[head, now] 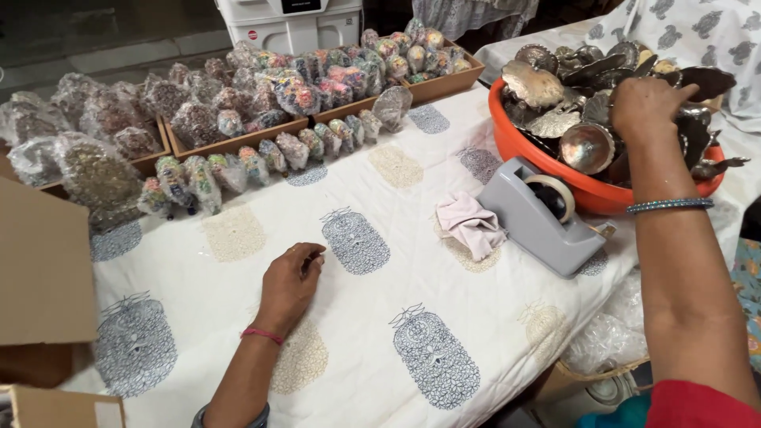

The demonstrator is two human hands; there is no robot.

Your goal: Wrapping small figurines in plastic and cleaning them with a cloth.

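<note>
Right hand (646, 107) closed on heaped silver shell-shaped metal dishes (590, 147) in round orange plastic tub (523, 147), risking a clattering slide; left hand (292, 281) loosely curled, empty, on printed white cloth (380, 277).

A white quilted cloth (412, 261) printed with blue and beige motifs covers the work surface. On it lie a grey tape dispenser (539, 226), a crumpled pink rag (472, 224), an orange basin (523, 143) of shell-shaped metal dishes, a row of plastic-wrapped packets (261, 162) and wooden trays (238, 143).
</note>
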